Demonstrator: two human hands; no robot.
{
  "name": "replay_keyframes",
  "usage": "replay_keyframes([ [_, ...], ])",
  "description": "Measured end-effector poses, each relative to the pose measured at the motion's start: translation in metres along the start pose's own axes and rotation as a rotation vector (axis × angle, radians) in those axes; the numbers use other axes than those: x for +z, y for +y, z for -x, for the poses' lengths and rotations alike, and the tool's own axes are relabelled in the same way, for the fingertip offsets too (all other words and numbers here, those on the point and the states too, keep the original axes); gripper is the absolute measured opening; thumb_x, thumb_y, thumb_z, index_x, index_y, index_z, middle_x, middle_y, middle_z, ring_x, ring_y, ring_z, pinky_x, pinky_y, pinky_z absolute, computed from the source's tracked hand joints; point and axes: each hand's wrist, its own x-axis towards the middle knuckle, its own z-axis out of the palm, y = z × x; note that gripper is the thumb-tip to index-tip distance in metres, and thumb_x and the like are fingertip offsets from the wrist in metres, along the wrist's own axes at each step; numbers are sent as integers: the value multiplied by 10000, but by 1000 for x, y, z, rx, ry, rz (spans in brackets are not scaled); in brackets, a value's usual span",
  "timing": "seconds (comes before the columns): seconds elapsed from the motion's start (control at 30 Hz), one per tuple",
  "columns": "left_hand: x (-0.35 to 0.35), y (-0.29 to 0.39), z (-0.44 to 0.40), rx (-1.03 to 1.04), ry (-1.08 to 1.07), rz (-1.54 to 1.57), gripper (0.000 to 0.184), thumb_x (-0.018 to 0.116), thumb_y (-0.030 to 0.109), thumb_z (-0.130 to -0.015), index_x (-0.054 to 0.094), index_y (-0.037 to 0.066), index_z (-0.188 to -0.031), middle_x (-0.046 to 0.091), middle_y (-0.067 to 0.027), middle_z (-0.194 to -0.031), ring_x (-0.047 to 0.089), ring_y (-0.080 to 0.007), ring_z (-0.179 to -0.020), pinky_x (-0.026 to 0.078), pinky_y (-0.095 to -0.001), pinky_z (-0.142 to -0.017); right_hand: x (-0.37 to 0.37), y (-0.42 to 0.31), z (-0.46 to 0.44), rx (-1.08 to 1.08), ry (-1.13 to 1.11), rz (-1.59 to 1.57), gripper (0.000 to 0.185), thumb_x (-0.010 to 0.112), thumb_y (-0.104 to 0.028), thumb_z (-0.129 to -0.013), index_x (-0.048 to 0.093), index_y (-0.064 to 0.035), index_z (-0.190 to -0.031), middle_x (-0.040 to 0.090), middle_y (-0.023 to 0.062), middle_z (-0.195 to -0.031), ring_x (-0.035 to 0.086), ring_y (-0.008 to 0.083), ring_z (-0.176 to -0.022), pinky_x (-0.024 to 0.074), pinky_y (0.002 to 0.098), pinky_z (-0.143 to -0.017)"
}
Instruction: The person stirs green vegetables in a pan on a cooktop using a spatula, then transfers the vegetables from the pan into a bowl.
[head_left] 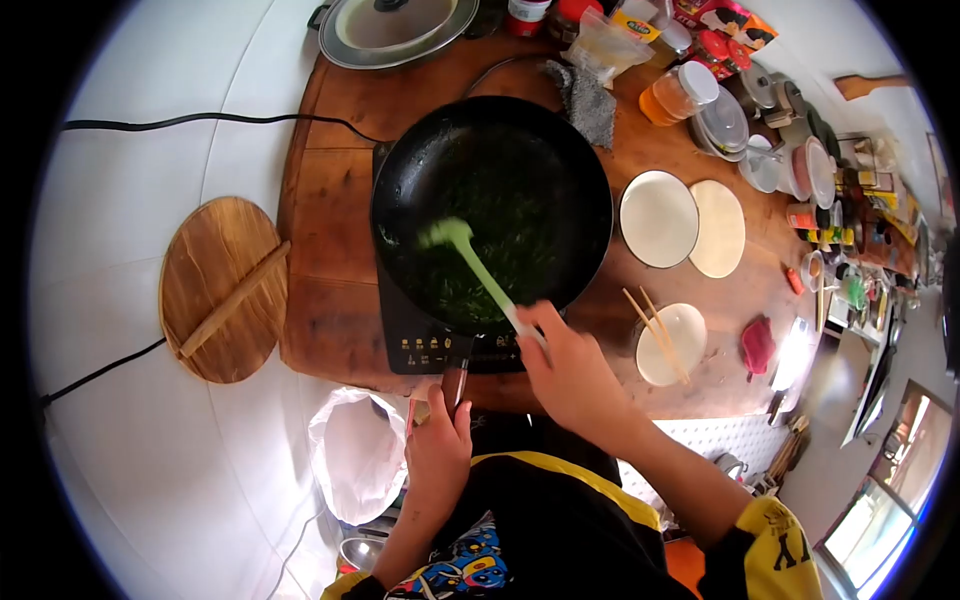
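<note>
A black wok [405,180] with a long handle [454,386] stands on a dark induction cooktop [398,330]. My left hand [438,448] is closed around the handle, close to the table's front edge. Finely chopped greens [510,235] are spread over the wok's bottom. My right hand [578,378] grips a light green spatula [480,270] by its pale handle end. The spatula's head is slightly blurred and lies over the left part of the wok, by the greens; whether it touches the bottom I cannot tell.
Right of the wok are a white bowl [659,218], a pale oval board [718,230] and another bowl [680,350] with chopsticks [656,335] across it. A grey cloth [585,103] and jars [680,92] stand behind. A round wooden lid [215,270] is left; a lined bin [358,455] below.
</note>
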Motion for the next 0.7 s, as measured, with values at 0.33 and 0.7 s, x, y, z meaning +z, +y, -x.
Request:
replay_keyframes([
  [0.33,5,-9,-2,91,11,12,435,520,297,-977,387,-5,-1261,638,-281,-768,633,-475,-782,474,-523,-853,-21,39,42,68,-140,-114,209,536,-150,-962,518,-66,-1153,624,249,-777,628,454,-743,493,467,-626],
  [0.7,13,1,-6,101,85,1,419,490,322,-990,384,7,-1245,646,-265,-715,650,-457,-691,518,-533,-602,38,20,-69,25,157,339,240,491,-176,-977,490,-113,-1209,622,226,-683,619,454,-637,472,553,-530],
])
